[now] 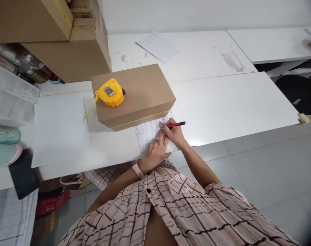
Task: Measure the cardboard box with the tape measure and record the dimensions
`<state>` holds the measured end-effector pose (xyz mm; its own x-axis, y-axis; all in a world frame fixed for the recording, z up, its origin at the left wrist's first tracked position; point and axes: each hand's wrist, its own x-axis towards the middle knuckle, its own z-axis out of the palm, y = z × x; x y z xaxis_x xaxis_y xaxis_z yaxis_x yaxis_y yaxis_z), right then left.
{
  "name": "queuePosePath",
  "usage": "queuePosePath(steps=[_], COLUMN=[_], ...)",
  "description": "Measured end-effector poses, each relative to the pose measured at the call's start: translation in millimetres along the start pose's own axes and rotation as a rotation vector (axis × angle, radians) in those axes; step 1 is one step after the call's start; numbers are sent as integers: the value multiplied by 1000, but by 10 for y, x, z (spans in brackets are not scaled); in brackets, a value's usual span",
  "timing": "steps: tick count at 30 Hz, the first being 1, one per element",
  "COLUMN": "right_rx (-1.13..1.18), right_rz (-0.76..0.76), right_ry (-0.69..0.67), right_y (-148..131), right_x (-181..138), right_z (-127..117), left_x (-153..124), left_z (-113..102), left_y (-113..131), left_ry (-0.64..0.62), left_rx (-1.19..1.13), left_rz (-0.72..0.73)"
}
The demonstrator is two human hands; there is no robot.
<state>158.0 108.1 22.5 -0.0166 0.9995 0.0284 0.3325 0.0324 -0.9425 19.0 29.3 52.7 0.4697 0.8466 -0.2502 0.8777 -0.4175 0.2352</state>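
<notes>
My right hand (pixel 174 132) is closed around a red and black pen (pixel 177 125), its tip down at a printed sheet (pixel 146 134). My left hand (pixel 157 150) lies on the same sheet with its fingers stretched out, close beside the right. Part of the sheet is hidden under or behind a closed cardboard box (pixel 142 89) that stands just beyond my hands. On top of the box, at its left end, rests a yellow tape measure (pixel 111 93) with a yellow strap hanging over the side.
Larger cardboard boxes (pixel 86 51) are stacked at the back left. Blank white paper (pixel 60 133) lies left of the box, and another printed sheet (pixel 158 47) lies behind it. A dark phone-like object (pixel 24 174) and a mint-green item (pixel 4 153) sit at the far left. The white table (pixel 234 102) extends rightward.
</notes>
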Motion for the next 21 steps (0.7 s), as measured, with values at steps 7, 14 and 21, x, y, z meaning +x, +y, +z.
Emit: queuePosePath(steps=[7,14,21], right_rx=[-2,6,2], right_rz=[-26,9,-15], right_ry=[21,27,24], right_y=[35,29,59], right_x=[11,13,24], right_z=[0,-3,1], left_x=[14,25,28], left_z=[47,88,56], left_y=[-12,-25,-16], left_ry=[-3,22,2], left_rx=[-12,-32,5], left_rz=[10,5,10])
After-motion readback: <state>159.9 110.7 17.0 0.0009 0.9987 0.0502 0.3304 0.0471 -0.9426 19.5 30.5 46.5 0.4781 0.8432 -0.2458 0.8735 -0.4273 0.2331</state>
